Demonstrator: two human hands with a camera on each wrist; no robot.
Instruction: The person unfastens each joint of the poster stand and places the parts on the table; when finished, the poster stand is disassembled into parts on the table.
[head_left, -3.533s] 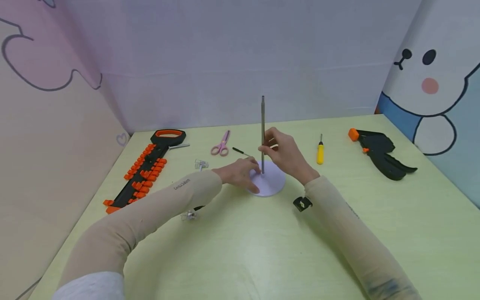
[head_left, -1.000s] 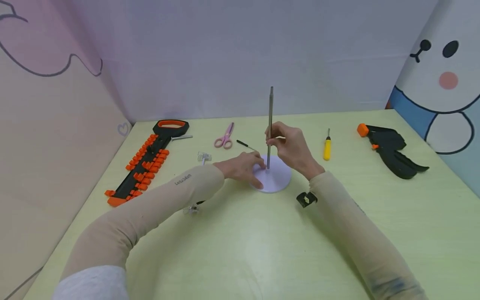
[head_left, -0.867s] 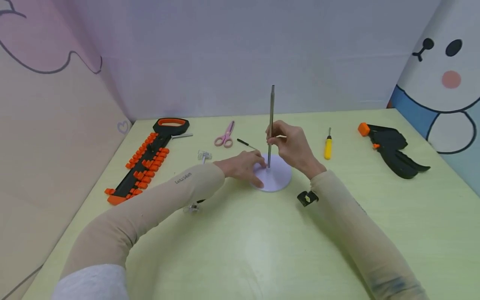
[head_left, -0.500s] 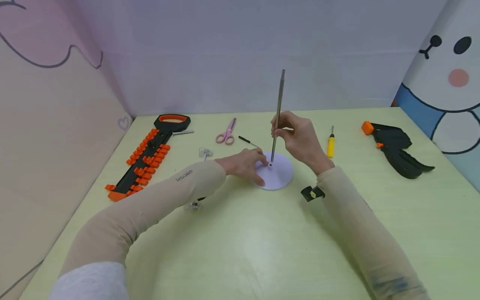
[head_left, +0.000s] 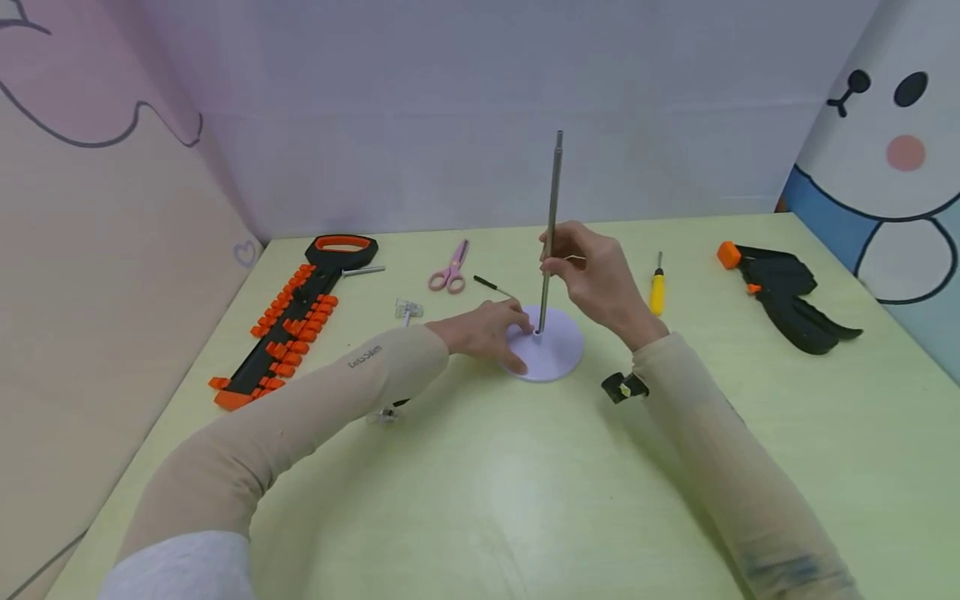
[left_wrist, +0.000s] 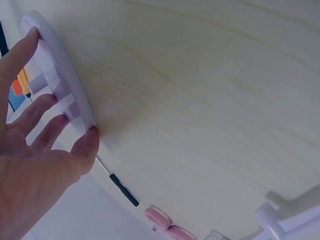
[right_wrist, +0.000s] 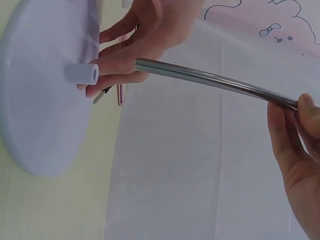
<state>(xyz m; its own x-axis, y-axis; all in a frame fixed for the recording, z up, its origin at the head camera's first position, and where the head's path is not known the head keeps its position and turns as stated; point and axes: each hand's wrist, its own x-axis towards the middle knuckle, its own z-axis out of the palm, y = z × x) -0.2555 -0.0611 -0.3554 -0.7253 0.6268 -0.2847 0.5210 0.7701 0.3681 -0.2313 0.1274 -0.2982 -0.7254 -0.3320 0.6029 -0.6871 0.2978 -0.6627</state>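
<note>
From the head view, your right hand (head_left: pixel 600 279) pinches the metal rod (head_left: pixel 551 208) about halfway up, holding it nearly upright with its lower end just above the socket of the white round base (head_left: pixel 558 350). Your left hand (head_left: pixel 487 333) lies on the base's left edge with fingers spread flat, pressing it to the table (head_left: pixel 525 500). Pink scissors (head_left: pixel 447 268), a yellow screwdriver (head_left: pixel 657 290) and a black clamp (head_left: pixel 780 296) lie behind.

In the left wrist view, your 4 fingers (left_wrist: pixel 40 107) rest straight on the base (left_wrist: pixel 60 75) (thumb at its rim).

In the right wrist view, the rod's (right_wrist: pixel 210 80) tip sits clear of the socket (right_wrist: pixel 82 73), and your fingertips (right_wrist: pixel 287 125) close round the rod.
</note>
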